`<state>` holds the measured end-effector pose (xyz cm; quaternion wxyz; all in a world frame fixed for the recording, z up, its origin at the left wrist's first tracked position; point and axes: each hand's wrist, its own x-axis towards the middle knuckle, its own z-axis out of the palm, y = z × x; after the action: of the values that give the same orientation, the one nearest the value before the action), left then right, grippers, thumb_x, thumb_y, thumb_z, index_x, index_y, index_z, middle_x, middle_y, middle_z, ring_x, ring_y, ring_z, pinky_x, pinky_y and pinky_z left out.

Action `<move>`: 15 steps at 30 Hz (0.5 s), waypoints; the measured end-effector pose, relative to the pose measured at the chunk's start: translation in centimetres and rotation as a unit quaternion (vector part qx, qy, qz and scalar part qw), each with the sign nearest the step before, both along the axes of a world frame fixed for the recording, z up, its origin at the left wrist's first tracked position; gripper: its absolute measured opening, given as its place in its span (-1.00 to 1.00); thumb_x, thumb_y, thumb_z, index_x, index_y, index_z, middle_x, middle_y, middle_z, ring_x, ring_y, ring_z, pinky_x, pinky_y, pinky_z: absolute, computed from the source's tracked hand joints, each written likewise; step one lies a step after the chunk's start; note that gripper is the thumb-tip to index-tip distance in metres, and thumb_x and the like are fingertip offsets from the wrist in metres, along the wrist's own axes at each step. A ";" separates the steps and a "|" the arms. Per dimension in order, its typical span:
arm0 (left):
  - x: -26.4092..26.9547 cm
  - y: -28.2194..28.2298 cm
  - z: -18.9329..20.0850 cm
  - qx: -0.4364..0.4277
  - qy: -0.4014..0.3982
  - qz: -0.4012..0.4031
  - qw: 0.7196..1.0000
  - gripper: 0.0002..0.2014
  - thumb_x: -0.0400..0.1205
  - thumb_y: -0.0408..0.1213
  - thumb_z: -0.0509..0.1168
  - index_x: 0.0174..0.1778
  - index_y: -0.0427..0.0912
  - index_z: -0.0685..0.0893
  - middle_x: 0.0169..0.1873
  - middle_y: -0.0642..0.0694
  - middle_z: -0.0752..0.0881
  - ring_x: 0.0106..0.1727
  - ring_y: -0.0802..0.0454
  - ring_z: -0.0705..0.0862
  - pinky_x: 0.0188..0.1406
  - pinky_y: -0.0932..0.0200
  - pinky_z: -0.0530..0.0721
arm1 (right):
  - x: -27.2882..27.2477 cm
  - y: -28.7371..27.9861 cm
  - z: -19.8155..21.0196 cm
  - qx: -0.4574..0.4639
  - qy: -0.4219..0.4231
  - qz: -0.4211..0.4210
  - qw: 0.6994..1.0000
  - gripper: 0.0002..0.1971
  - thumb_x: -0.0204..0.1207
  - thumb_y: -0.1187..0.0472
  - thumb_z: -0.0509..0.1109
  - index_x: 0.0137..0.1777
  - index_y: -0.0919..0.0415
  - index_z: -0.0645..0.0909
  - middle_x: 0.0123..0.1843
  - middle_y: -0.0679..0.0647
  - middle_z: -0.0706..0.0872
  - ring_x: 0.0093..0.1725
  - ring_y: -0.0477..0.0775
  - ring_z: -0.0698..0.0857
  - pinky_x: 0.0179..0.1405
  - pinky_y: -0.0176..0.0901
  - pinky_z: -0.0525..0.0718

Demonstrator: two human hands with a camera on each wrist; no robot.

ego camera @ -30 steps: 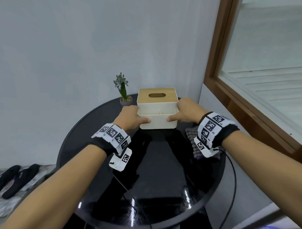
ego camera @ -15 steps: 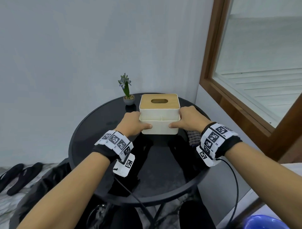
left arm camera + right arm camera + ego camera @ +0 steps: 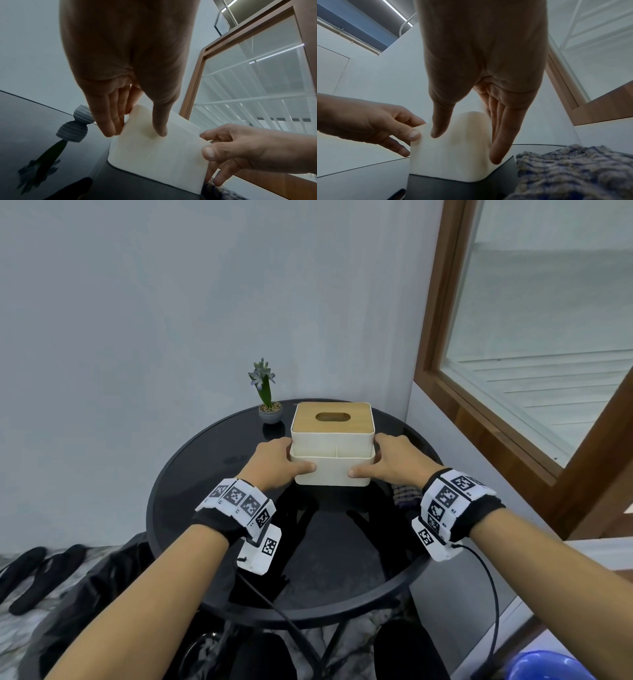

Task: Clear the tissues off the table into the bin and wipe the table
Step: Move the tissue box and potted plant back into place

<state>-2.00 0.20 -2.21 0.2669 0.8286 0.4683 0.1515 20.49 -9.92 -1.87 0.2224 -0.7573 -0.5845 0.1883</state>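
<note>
From the head view, the tissue box [image 3: 331, 446] is seen at twelve o'clock on the round black table [image 3: 191, 474], gripped on both flanks: the left hand [image 3: 274, 463] is clamped at its nine o'clock side, the right hand [image 3: 394, 462] at three o'clock, thumbs laid on the near face. No loose tissues are visible.

In the left wrist view, the left hand's fingers [image 3: 109, 121] are wrapped round the box corner, the thumb pressed flat.

In the right wrist view, a knitted cloth [image 3: 573, 169] is found just beside the box at four o'clock, nearest the right hand.
</note>
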 end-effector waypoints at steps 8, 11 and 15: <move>0.2 0.0 -0.4 0.019 0.013 0.017 1.000 -0.48 0.49 0.03 0.49 0.32 -0.11 0.62 0.13 -0.05 0.75 0.13 0.01 0.69 0.08 0.18 0.58 | 0.0 0.2 -0.2 -0.002 0.006 -0.001 1.000 -0.24 0.27 -0.07 0.63 0.43 0.15 0.44 0.35 0.12 0.62 0.27 0.13 0.63 0.22 -0.03 0.61; 0.4 -0.2 -0.5 0.018 0.007 0.029 0.999 -0.45 0.47 0.02 0.50 0.33 -0.12 0.60 0.13 -0.06 0.74 0.13 0.01 0.69 0.05 0.20 0.57 | 0.2 0.4 0.0 -0.002 0.006 -0.002 1.000 -0.27 0.27 -0.03 0.64 0.41 0.15 0.46 0.34 0.12 0.63 0.27 0.14 0.63 0.23 -0.03 0.62; 0.6 -0.3 -0.5 0.018 0.008 0.030 0.999 -0.45 0.47 0.02 0.51 0.32 -0.14 0.60 0.11 -0.07 0.74 0.09 0.02 0.69 0.03 0.19 0.57 | 0.7 0.6 0.1 -0.010 0.002 -0.001 1.000 -0.30 0.31 0.04 0.63 0.42 0.14 0.44 0.36 0.12 0.62 0.28 0.15 0.62 0.32 0.12 0.62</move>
<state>-1.38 -0.13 -2.72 0.2435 0.8202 0.4920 0.1609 21.21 -9.28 -1.72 0.2158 -0.7595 -0.5818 0.1952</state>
